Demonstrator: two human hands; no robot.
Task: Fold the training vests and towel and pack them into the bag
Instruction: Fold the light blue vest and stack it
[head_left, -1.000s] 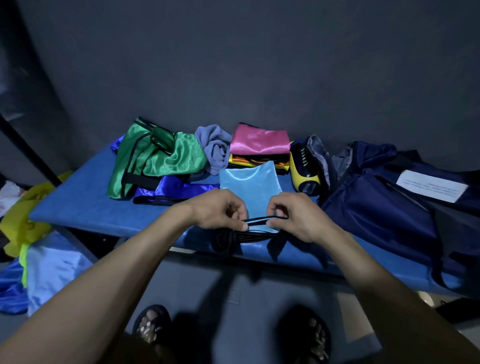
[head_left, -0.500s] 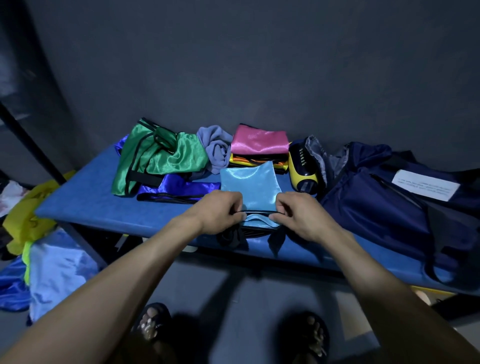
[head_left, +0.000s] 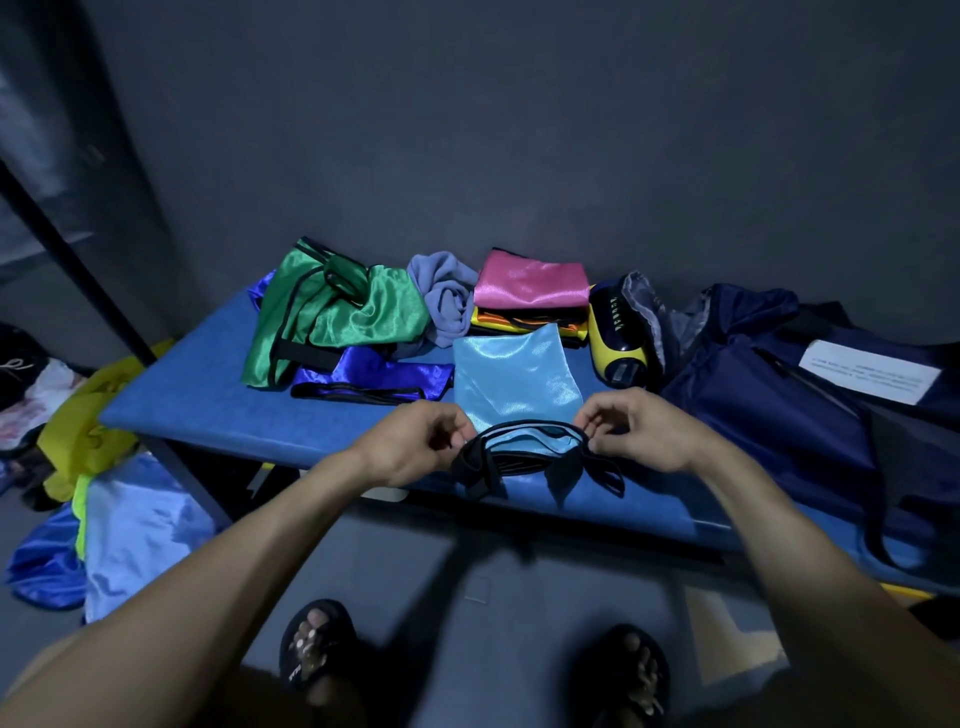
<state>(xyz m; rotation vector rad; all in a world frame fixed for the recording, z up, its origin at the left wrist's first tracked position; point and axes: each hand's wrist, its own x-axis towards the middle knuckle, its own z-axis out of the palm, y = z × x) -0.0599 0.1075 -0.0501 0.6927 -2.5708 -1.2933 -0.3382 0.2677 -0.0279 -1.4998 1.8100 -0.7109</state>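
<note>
A light blue vest (head_left: 514, 379) lies flat in the middle of the blue bench (head_left: 197, 395), its black-trimmed near end bunched at the front edge. My left hand (head_left: 415, 441) pinches the left end of that trim and my right hand (head_left: 639, 431) pinches the right end. Behind it lie a crumpled green vest (head_left: 337, 317), a royal blue vest (head_left: 374, 376) and a grey-purple towel (head_left: 447, 296). A folded pink vest (head_left: 530, 283) tops a stack of folded vests. The navy bag (head_left: 779, 395) slumps on the right.
A yellow and black object (head_left: 618, 338) stands between the folded stack and the bag. More vests (head_left: 130, 530) in yellow, light blue and blue lie heaped on the floor at the left. A dark slanted pole (head_left: 78, 249) runs down the left. The wall is close behind the bench.
My hands were close together at the vest's near edge. They have moved apart, and the black-trimmed end is now stretched out between them.
</note>
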